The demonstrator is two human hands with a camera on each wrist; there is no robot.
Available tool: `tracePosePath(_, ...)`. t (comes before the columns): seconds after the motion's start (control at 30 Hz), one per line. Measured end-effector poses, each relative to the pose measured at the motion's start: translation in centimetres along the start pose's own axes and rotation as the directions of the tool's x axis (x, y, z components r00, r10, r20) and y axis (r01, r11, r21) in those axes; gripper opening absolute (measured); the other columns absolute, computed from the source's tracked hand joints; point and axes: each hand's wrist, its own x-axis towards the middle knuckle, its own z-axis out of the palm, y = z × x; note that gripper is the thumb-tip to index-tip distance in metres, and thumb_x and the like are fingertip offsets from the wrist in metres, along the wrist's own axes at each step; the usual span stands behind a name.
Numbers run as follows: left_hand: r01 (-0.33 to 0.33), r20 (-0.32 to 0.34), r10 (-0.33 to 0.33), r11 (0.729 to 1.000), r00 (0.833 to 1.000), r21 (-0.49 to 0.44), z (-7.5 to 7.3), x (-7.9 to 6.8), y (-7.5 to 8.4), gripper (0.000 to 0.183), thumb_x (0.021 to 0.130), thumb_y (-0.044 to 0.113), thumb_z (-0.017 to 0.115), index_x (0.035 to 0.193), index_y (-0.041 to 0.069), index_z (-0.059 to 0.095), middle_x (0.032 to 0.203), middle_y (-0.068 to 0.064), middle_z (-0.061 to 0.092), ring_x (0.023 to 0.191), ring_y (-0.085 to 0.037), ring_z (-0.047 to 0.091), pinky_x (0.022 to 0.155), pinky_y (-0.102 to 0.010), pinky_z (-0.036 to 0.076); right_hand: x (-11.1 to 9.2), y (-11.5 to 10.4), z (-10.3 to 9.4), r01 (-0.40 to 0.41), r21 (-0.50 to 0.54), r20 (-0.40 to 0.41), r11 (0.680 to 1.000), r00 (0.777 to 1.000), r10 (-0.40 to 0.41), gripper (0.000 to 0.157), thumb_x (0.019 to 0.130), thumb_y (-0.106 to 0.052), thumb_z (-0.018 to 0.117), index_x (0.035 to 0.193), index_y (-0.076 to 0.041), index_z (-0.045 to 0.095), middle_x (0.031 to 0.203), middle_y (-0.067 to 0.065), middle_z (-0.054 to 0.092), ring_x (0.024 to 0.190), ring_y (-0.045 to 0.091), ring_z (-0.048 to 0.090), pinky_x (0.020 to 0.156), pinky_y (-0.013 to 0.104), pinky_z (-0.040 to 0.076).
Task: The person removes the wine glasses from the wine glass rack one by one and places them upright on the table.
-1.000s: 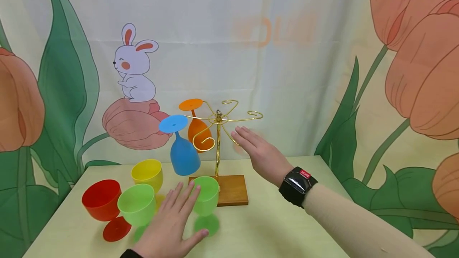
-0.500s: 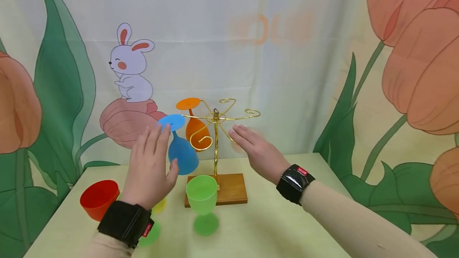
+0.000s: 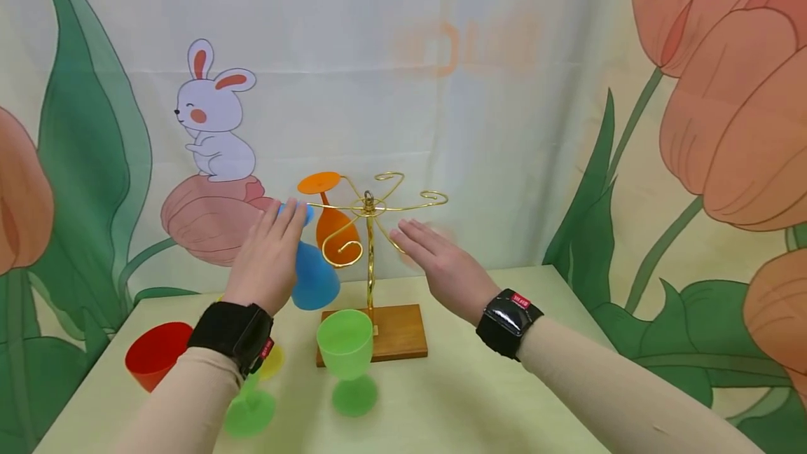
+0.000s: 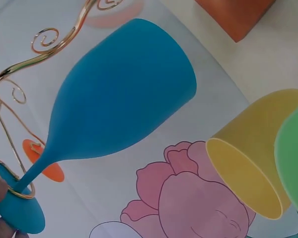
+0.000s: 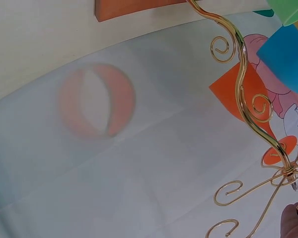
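My left hand [image 3: 267, 251] is at the foot of an upside-down blue goblet [image 3: 315, 282], its thumb and fingertips on either side of the foot in the left wrist view. The goblet hangs by its foot in a hook of a gold wire goblet rack [image 3: 370, 244]. Beside it hangs an orange goblet [image 3: 337, 230], also upside down. With my right hand [image 3: 447, 265] I hold the end of a front-right wire arm; the thumb is hidden in the head view. In the right wrist view, fingertips [image 5: 292, 220] meet a wire curl at the lower right corner.
A green goblet [image 3: 345, 349] stands upright before the rack's wooden base [image 3: 403, 331]. Left of it are a red goblet [image 3: 157, 352], a second green goblet [image 3: 251, 412] and a yellow goblet [image 4: 253, 163], partly behind my left arm. A printed curtain [image 3: 504, 125] hangs behind the table.
My left hand has risen from above the standing goblets to the blue goblet's foot. The right hand has stayed at the wire arm. The head view has shifted slightly.
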Motion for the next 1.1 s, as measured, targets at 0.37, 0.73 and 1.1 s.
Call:
tracePosePath(0.37, -0.033, -0.051, 0.034, 0.999, 0.998, 0.010, 0.41, 0.26, -0.37, 0.043, 0.100, 0.001, 0.042, 0.143, -0.002, 0.043, 0.143, -0.021, 0.046, 0.134, -0.039, 0.038, 0.113, -0.051, 0.026, 0.05, -0.04, 0.05, 0.002, -0.006, -0.022, 1.000, 1.000, -0.002, 0.072, 0.079, 0.024, 0.054, 0.144, -0.005, 0.045, 0.145, 0.012, 0.046, 0.136, 0.024, 0.040, 0.110, 0.032, 0.032)
tracePosePath(0.73, -0.029, -0.110, 0.032, 0.999, 0.993, 0.032, 0.81, 0.29, -0.10, 0.042, 0.097, -0.001, 0.049, 0.139, 0.000, 0.048, 0.138, -0.019, 0.052, 0.129, -0.038, 0.045, 0.109, -0.051, 0.032, -0.08, -0.02, 0.10, 0.000, -0.008, -0.029, 1.000, 1.000, 0.000, 0.071, 0.079, 0.024, 0.052, 0.143, -0.005, 0.045, 0.144, 0.013, 0.047, 0.135, 0.024, 0.041, 0.110, 0.032, 0.033)
tracePosePath(1.1, 0.001, -0.173, 0.000, 1.000, 0.985, 0.008, 0.61, 0.50, 0.05, 0.044, 0.091, -0.006, 0.059, 0.135, -0.002, 0.052, 0.131, -0.020, 0.058, 0.123, -0.037, 0.052, 0.103, -0.050, 0.040, -0.01, 0.00, 0.16, 0.005, -0.017, -0.036, 1.000, 0.999, -0.005, 0.069, 0.081, 0.022, 0.054, 0.143, -0.006, 0.045, 0.144, 0.012, 0.047, 0.135, 0.023, 0.041, 0.109, 0.033, 0.034)
